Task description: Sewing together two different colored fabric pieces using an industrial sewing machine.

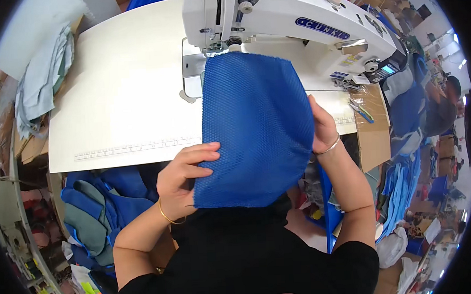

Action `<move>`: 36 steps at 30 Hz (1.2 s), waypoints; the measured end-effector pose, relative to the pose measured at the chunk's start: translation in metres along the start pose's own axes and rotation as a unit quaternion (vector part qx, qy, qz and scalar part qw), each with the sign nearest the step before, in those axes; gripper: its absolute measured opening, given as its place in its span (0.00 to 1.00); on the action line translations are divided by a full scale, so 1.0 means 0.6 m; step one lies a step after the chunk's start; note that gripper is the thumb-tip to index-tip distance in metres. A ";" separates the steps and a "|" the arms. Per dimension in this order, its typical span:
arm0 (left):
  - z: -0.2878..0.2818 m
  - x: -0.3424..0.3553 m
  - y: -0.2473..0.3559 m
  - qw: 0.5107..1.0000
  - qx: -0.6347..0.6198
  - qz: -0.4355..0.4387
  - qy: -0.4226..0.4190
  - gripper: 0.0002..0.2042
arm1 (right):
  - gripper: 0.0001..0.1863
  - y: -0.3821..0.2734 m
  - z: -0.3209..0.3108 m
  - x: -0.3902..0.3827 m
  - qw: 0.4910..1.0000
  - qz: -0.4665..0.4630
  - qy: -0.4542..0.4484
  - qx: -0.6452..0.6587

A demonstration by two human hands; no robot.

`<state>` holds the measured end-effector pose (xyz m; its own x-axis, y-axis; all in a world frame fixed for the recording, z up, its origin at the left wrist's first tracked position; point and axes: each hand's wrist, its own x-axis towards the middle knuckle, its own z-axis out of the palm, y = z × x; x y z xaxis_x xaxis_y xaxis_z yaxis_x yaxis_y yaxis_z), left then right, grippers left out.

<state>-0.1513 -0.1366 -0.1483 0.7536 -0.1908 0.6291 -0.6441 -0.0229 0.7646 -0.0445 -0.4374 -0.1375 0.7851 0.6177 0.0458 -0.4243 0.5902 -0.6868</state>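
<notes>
Mesh (256,130): one blue sheet, raised, bowed, lower edge overhanging the table (121,105), top edge just under the machine (292,16) head at 12 o'clock. Left hand (174,177): at the mesh's 8 o'clock, fingers slightly spread, pinching its edge, thumb hidden. Right hand (323,125): at 3 o'clock, against the edge; fingers mostly behind, closure cannot be told. Risks, as judged: uneven tension skewing the mesh; slack bulge puckering; top edge snagging at the head.
</notes>
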 end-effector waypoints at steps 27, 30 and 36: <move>0.023 -0.005 -0.047 0.943 0.314 0.036 -0.107 0.07 | 0.13 0.040 0.052 0.214 0.377 -0.096 -0.047 -0.920; 0.020 -0.006 -0.046 0.944 0.310 0.031 -0.112 0.08 | 0.14 0.069 0.050 0.246 0.413 -0.071 0.002 -0.908; -0.003 -0.061 -0.020 0.976 0.194 -0.097 0.030 0.10 | 0.12 0.078 0.018 0.251 0.475 -0.073 0.054 -0.875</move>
<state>-0.1708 -0.1272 -0.1804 0.8648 -0.0878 0.4944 -0.4814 -0.4251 0.7665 0.0492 -0.3114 -0.1549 0.8072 0.5505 0.2130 0.5892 -0.7725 -0.2367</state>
